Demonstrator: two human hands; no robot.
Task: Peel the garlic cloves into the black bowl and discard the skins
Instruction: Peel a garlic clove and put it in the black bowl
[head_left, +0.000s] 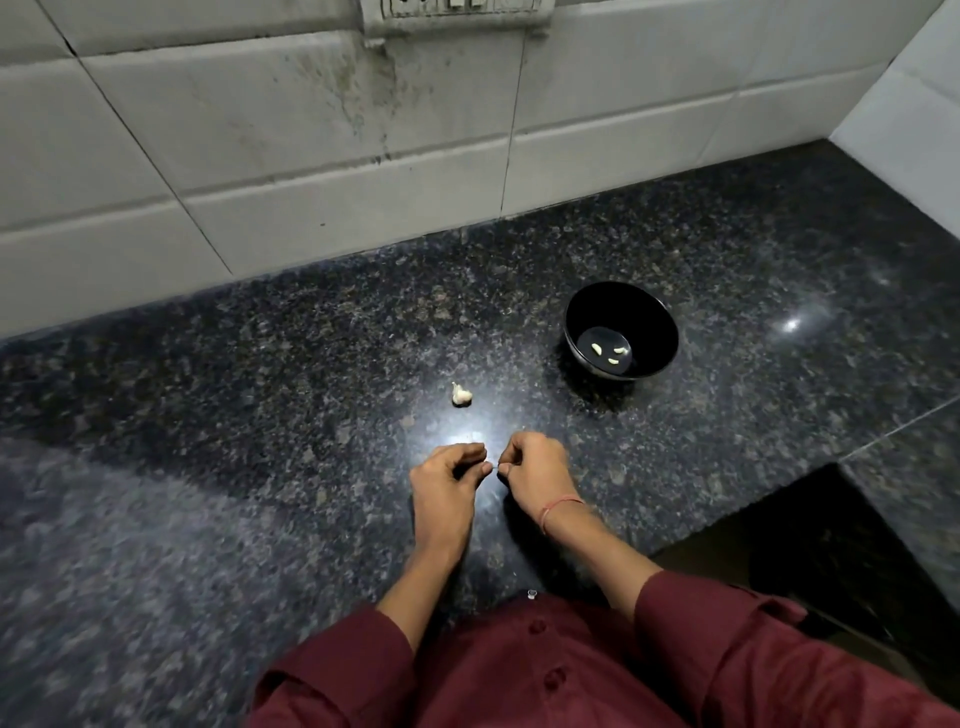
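Garlic clove (497, 466), pale, tiny, seemingly pinched between your left hand (447, 486) and right hand (530, 470); strip skin fully, then drop into round black bowl (655, 322).

One black bowl (655, 318), three peeled cloves (597, 347), one garlic piece (461, 395), one countertop (249, 395).

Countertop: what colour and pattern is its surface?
The countertop is black with fine grey speckles, like polished granite; the head view shows it best.
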